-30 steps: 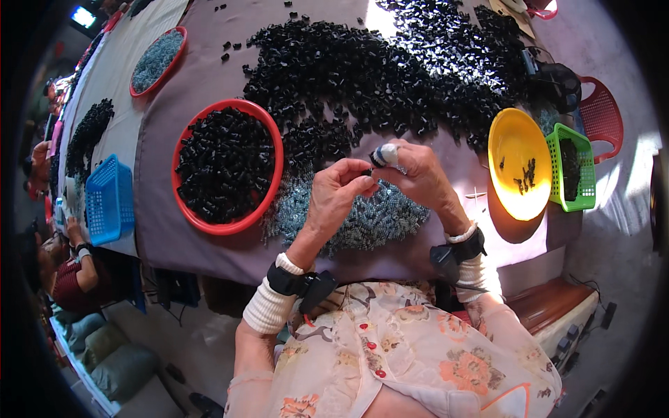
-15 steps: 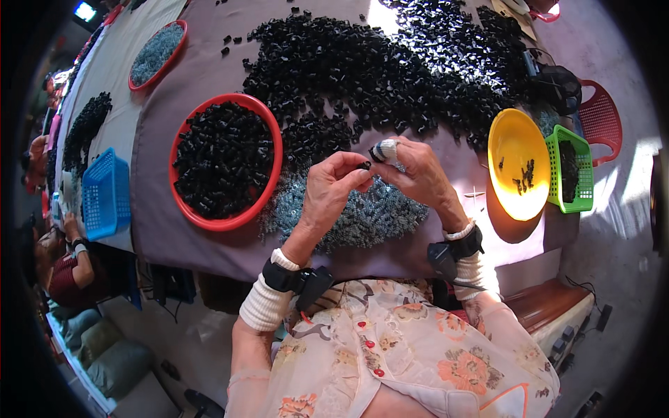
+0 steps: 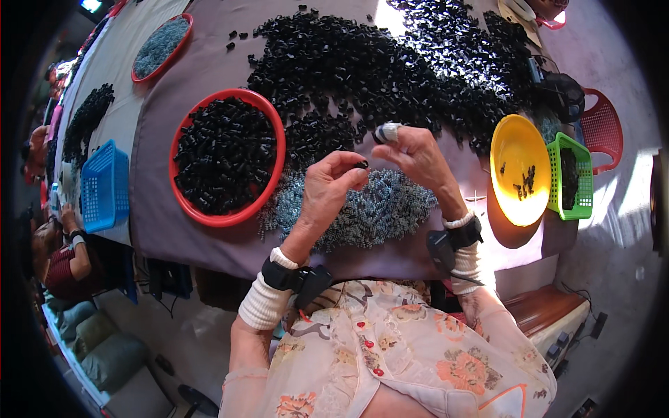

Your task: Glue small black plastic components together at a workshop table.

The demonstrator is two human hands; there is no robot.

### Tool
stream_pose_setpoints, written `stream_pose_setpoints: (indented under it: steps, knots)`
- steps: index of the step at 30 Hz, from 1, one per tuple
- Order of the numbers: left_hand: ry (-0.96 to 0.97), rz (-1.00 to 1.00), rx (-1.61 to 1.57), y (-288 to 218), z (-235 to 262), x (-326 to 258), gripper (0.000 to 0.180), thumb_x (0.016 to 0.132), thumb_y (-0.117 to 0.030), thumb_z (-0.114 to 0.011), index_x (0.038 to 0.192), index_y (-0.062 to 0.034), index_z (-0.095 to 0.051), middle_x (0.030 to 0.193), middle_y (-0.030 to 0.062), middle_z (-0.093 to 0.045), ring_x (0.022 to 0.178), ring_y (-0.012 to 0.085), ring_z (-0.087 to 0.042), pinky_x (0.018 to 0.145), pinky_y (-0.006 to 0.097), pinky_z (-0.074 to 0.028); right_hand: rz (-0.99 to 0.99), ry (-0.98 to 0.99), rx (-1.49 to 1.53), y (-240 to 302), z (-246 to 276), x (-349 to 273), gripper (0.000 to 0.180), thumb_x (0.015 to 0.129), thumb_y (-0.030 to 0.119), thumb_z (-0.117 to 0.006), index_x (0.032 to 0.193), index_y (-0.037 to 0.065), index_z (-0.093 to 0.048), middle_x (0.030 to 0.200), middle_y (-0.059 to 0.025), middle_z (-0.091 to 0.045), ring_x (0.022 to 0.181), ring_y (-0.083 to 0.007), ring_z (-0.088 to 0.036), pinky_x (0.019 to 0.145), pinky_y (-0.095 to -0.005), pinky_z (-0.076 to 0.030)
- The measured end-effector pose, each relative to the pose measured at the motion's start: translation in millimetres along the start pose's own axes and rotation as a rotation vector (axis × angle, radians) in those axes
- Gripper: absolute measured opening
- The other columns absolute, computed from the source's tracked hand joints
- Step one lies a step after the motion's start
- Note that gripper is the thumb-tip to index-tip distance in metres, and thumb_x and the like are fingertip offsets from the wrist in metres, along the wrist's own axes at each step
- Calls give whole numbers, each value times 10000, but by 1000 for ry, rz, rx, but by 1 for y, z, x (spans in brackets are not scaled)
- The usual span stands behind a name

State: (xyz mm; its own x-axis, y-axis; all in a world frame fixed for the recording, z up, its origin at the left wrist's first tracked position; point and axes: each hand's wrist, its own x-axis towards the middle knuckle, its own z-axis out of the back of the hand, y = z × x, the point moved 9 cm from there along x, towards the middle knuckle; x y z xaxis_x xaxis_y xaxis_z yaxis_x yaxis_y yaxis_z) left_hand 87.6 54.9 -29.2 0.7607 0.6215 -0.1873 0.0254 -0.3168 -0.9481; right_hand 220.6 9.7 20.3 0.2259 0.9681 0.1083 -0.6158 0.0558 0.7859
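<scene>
small black part [image 3: 362, 165], seemingly pinched, left fingers [image 3: 348, 167]

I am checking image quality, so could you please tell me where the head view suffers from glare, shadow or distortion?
Head view: sunlight blows out a patch of table at the top; the yellow bowl casts a hard shadow; fisheye bends the table edges, rim black; both hands stay sharp.

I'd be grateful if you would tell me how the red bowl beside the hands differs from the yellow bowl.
The red bowl is heaped with black pieces; the yellow bowl holds only a few. The red bowl looks larger and lies left of the hands; the yellow lies right. Both are round and rest on the cloth-covered table.
</scene>
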Motion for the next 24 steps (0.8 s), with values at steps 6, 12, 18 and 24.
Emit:
stream_pose_setpoints:
  steps: [6,12,18,24]
  knots:
    - [-106,23,-141,-4,17,2,192,833,-49,-630,1012,12,-597,861,77,-660,737,121,-632,664,244,-526,276,-88,-491,-7,-37,28,94,739,135,-608,799,67,-583,753,-103,-606,682,-270,-615,571,-375,-465]
    - [-165,44,-188,-1,27,4,198,836,-57,-635,1016,15,-594,865,83,-658,738,127,-636,665,245,-529,305,-47,-582,0,-34,23,70,723,113,-598,746,74,-544,719,-87,-598,711,-263,-607,635,-383,-440]
    - [-113,63,-178,2,13,12,194,851,-72,-625,1022,12,-586,875,85,-654,748,140,-642,683,260,-538,380,49,-262,38,-16,1,129,760,130,-623,733,55,-521,718,-76,-570,728,-268,-586,665,-365,-414]
    - [-46,26,-290,-8,0,14,182,866,-73,-608,1023,11,-573,880,85,-646,756,151,-647,699,275,-549,428,-83,-249,58,2,-3,128,771,130,-635,763,34,-550,731,-88,-579,745,-278,-582,680,-373,-420]
